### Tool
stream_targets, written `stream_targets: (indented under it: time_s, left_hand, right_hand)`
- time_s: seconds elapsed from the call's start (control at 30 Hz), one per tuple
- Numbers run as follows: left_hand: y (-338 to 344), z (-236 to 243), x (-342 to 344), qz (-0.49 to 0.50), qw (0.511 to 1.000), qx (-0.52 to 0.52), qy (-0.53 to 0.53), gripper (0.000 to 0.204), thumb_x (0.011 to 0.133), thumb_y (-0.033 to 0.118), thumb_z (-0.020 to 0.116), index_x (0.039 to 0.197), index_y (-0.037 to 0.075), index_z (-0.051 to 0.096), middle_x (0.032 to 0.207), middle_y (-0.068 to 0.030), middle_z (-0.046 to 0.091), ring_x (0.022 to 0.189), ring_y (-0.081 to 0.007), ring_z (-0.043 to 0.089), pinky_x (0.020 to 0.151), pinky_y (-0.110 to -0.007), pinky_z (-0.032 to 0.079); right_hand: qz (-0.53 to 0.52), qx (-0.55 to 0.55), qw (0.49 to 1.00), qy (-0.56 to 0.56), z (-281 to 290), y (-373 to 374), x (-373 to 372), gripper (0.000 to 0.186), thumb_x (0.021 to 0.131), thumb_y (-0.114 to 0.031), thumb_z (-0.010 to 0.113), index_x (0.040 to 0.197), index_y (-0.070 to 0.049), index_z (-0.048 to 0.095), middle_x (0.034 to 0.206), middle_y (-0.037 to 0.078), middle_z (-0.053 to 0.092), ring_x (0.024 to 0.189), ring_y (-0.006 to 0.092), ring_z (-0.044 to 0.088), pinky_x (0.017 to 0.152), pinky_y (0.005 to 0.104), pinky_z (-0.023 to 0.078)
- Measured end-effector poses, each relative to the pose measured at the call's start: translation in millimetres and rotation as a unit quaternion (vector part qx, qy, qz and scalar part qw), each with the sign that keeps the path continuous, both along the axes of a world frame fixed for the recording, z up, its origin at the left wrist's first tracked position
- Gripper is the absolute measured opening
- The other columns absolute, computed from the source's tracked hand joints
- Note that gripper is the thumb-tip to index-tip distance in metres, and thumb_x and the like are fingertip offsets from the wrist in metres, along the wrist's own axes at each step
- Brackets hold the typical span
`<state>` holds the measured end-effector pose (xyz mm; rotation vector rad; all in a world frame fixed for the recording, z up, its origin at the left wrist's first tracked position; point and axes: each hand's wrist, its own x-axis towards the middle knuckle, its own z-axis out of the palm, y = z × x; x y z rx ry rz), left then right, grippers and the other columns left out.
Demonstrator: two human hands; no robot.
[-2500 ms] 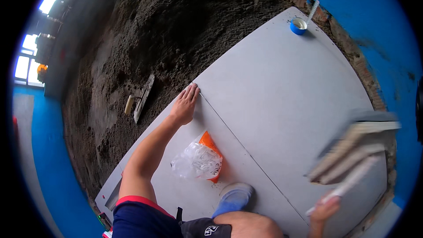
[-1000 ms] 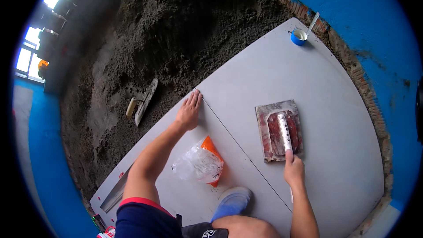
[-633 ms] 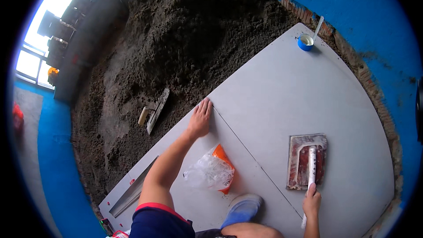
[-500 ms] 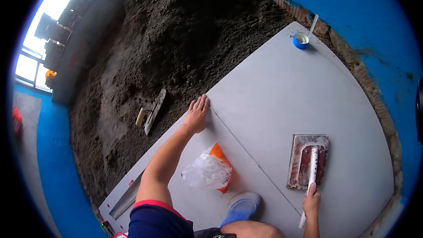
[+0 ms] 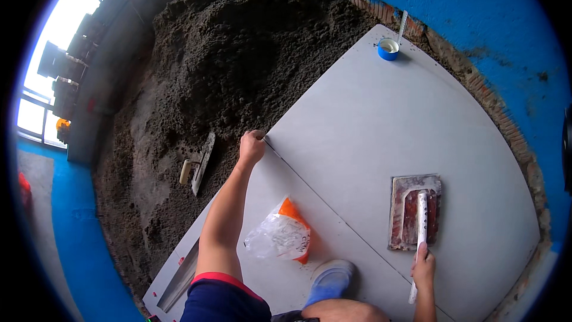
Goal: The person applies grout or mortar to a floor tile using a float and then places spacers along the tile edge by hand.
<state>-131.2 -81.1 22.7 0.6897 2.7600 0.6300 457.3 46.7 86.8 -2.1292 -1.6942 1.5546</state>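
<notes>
My left hand (image 5: pixel 252 146) is at the edge of the grey tiles, where the seam between two tiles meets the dark mortar. Its fingers are curled in, and whatever they hold, if anything, is hidden. My right hand (image 5: pixel 423 267) grips the long white handle of a flat rectangular tile tamper (image 5: pixel 398 214), whose reddish, smeared head lies over the right-hand tile (image 5: pixel 465 143). On the near tile (image 5: pixel 256 191), between my arms, rests an orange and clear plastic bag (image 5: pixel 277 235). A trowel (image 5: pixel 204 164) with a pale handle lies on the mortar left of my left hand.
Loose dark mortar (image 5: pixel 238 65) is heaped beyond the tiles. A blue tape roll (image 5: pixel 388 49) and a white strip (image 5: pixel 403 25) are at the far tile corner. A metal straightedge (image 5: pixel 180 280) lies at lower left. A blue wall (image 5: pixel 471 18) borders the right; my shoe (image 5: pixel 333 277) is on the tile.
My left hand has gone from fingers stretched flat on the tile edge to fingers curled at the seam's end. The right hand keeps its grip on the tamper. The view has shifted slightly.
</notes>
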Motion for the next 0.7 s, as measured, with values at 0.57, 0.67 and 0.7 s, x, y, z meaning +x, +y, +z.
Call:
stream_targets:
  time_s: [0.57,0.67,0.7]
  left_hand:
    - [4.6,-11.4,-34.7,-0.058,0.989,-0.132,-0.034,0.029,0.078,0.011,0.051,0.094,0.005,0.075,0.099,-0.0228,0.071,0.096,-0.0378,0.068,0.089,-0.043,0.053]
    - [0.8,-11.5,-39.8,-0.088,0.984,-0.147,-0.042,0.028,0.079,0.012,0.051,0.093,0.004,0.075,0.100,-0.0229,0.070,0.098,-0.0393,0.067,0.089,-0.044,0.053]
    - [0.7,-11.5,-41.6,-0.081,0.987,-0.133,-0.046,0.028,0.080,0.012,0.051,0.093,0.005,0.075,0.100,-0.0225,0.070,0.097,-0.0396,0.067,0.089,-0.044,0.053]
  right_hand:
    - [0.009,0.009,1.000,0.009,-1.2,2.4,1.9,0.063,0.100,-0.061,0.040,0.071,-0.005,0.049,0.051,0.003,0.046,0.039,0.0142,0.049,0.039,0.0308,0.038]
    - [0.002,0.004,1.000,0.009,-2.7,0.8,2.4,0.062,0.100,-0.060,0.041,0.071,-0.005,0.049,0.051,0.003,0.046,0.040,0.0141,0.049,0.039,0.0308,0.038]
    - [-0.002,0.001,1.000,0.011,-3.5,-0.8,2.7,0.062,0.100,-0.059,0.041,0.070,-0.006,0.049,0.051,0.003,0.046,0.040,0.0141,0.049,0.039,0.0308,0.038]
